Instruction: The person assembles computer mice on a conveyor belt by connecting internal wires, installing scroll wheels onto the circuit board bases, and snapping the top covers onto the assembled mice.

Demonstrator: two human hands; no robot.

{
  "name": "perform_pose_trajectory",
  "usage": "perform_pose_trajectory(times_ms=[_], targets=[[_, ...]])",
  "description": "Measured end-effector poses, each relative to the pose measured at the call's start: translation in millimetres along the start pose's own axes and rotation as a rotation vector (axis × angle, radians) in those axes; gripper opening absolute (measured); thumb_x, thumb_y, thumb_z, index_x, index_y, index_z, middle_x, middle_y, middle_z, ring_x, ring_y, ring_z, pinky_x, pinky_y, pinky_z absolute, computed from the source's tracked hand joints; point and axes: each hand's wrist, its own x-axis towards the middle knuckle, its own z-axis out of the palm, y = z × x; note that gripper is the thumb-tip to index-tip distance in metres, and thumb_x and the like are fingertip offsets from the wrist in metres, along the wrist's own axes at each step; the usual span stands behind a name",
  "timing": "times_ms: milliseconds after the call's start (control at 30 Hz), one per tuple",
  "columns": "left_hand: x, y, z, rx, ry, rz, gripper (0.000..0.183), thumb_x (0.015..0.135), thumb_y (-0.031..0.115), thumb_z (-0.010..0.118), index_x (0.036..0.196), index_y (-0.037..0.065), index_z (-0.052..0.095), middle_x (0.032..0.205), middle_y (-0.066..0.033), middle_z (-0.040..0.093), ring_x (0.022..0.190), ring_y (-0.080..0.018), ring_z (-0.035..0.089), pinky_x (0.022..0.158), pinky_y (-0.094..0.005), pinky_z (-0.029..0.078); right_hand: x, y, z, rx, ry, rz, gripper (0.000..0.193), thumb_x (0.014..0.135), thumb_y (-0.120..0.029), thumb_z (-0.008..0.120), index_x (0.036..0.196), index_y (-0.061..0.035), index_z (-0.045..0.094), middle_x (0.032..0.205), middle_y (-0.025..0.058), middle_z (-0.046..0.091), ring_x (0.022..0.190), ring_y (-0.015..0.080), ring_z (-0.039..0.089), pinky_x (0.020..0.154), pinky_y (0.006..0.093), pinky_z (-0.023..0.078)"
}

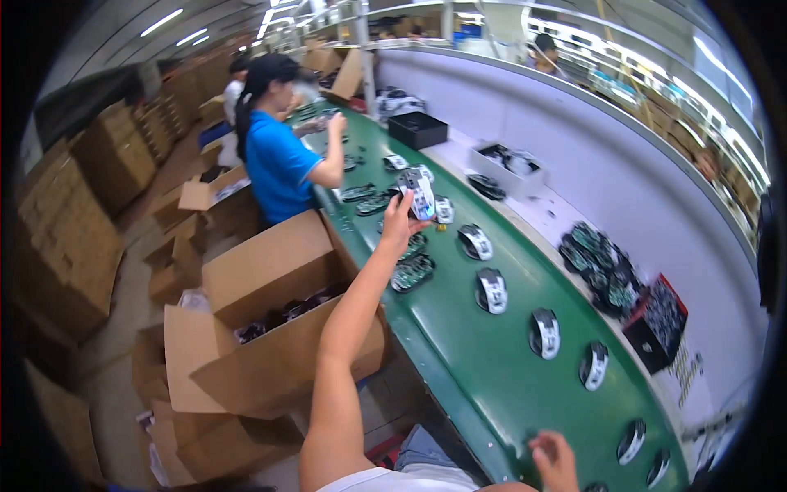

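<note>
The left hand, reaching far along the green belt, clamps its grip on a mouse lifted above the row, apparently for inspection, while the right hand rests open, fingers apart, on the near belt.

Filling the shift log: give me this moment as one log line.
left hand: holds mouse shell raised | right hand: resting on green belt, empty | belt: row of shells

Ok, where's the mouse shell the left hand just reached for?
In the head view, upper centre: the left hand holds the mouse shell up over the green conveyor belt, above the row of shells, near the co-worker in blue.
</note>
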Motion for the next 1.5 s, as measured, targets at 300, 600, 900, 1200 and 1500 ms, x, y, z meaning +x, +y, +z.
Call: perform_pose_trajectory(times_ms=[300, 600, 900, 1200, 1500], targets=[[147, 26, -92, 0.2, 0.52, 0.071, 0.037, 0.091, 0.028, 0.073, 0.12, 0.01, 0.057, 0.098, -0.0064, 0.072, 0.078, -0.0248, 0.073, 0.056, -0.0436, 0.062, 10, 56, 7, -1.608, 0.309, -1.422, 0.024, 0.094, -0.021, 0.071, 0.114, -0.0081, 0.071, 0.099, 0.0196, 0.069, 0.09, 0.0327, 0.068, 0.082, 0.044, 0.054], [147, 8, -202, 0.367, 0.618, -0.357, 0.024, 0.088, 0.019, 0.07, 0.11, 0.01, 0.068, 0.101, -0.0126, 0.073, 0.085, -0.031, 0.072, 0.061, -0.0484, 0.061, 17, 50, 1, -1.601, 0.297, -1.488, 0.017, 0.093, -0.016, 0.071, 0.107, -0.0074, 0.072, 0.091, 0.0156, 0.068, 0.079, 0.0307, 0.066, 0.073, 0.0393, 0.054], [146, 36, -249, 0.693, 0.689, -0.369, 0.021, 0.088, 0.013, 0.061, 0.105, 0.003, 0.071, 0.102, -0.018, 0.07, 0.085, -0.037, 0.069, 0.061, -0.056, 0.059, -23, 48, 57, -0.616, 0.484, -0.067, 0.015, 0.091, -0.014, 0.072, 0.104, -0.0072, 0.073, 0.09, 0.0142, 0.068, 0.079, 0.0271, 0.067, 0.073, 0.0379, 0.055], [149, 13, -222, 1.1, 0.864, -0.307, 0.043, 0.089, 0.031, 0.062, 0.122, 0.006, 0.072, 0.128, -0.0211, 0.068, 0.113, -0.036, 0.069, 0.09, -0.047, 0.058, -33, 72, 50, -0.665, 0.508, -0.001, 0.015, 0.09, -0.014, 0.072, 0.103, -0.0077, 0.073, 0.09, 0.0139, 0.068, 0.079, 0.0274, 0.066, 0.073, 0.0386, 0.054], [103, 24, -147, 1.644, 0.568, -0.423, 0.068, 0.093, 0.027, 0.059, 0.151, -0.005, 0.041, 0.16, -0.043, 0.013, 0.147, -0.0605, 0.017, 0.114, -0.0624, 0.033, -29, 60, 53, -0.793, 0.456, -0.05, 0.017, 0.089, -0.019, 0.073, 0.104, -0.0092, 0.073, 0.09, 0.0143, 0.068, 0.083, 0.0289, 0.065, 0.078, 0.0433, 0.053]])
